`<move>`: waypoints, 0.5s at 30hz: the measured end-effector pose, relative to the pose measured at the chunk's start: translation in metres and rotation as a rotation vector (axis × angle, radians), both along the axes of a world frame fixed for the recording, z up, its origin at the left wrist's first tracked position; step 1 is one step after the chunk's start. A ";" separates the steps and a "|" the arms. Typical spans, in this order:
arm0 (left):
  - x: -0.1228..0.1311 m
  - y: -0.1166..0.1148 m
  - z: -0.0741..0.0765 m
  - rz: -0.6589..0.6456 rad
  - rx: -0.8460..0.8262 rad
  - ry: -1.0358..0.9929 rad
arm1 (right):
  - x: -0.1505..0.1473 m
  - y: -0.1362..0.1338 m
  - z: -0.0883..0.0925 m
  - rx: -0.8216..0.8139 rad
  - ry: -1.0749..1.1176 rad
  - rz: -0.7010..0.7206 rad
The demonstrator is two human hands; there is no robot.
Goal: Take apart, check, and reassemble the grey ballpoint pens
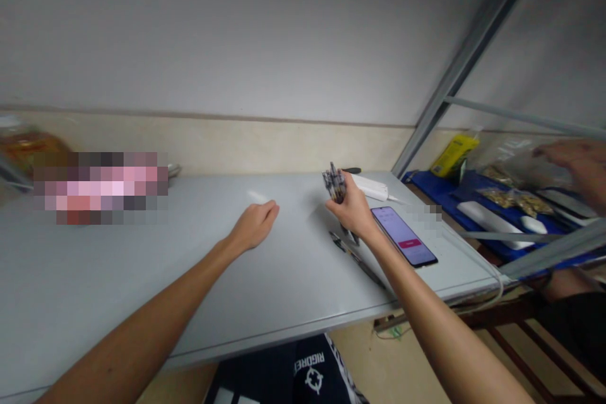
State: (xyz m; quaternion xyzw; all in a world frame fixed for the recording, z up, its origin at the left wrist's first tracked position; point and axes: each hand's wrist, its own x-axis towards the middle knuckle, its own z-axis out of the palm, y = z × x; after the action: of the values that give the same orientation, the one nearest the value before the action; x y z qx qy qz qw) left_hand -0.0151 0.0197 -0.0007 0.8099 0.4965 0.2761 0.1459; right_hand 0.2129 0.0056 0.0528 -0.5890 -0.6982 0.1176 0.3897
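Observation:
My right hand [353,208] grips a bundle of dark pens [334,183], held upright above the grey table [118,290]. Two more dark pens [355,255] lie on the table just below that hand. A phone [404,235] with a lit pink screen lies flat right of my right wrist. My left hand [253,225] rests on the table surface, fingers loosely curled, holding nothing. A small white piece [257,196] lies on the table just beyond it.
A white device [372,187] lies behind the pens near the wall. To the right, another person's hand [580,170] reaches over a blue tray [438,192] with bags and white objects. A metal frame bar [454,76] rises at right. A blurred patch sits at far left.

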 end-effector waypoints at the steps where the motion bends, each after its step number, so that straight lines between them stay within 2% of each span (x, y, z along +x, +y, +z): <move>1: 0.000 0.000 0.000 -0.001 -0.001 -0.001 | 0.001 0.000 -0.002 0.038 0.036 -0.004; 10: 0.000 -0.001 0.000 -0.008 -0.016 0.008 | 0.009 0.005 -0.019 0.339 0.419 -0.130; 15: 0.000 -0.001 0.000 -0.007 -0.028 0.032 | 0.013 -0.001 -0.032 0.347 0.489 -0.191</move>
State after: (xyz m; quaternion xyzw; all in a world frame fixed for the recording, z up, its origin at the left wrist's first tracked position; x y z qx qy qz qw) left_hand -0.0148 0.0187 -0.0008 0.8139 0.4997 0.2555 0.1503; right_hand 0.2259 0.0044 0.0210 -0.5309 -0.5350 0.0979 0.6499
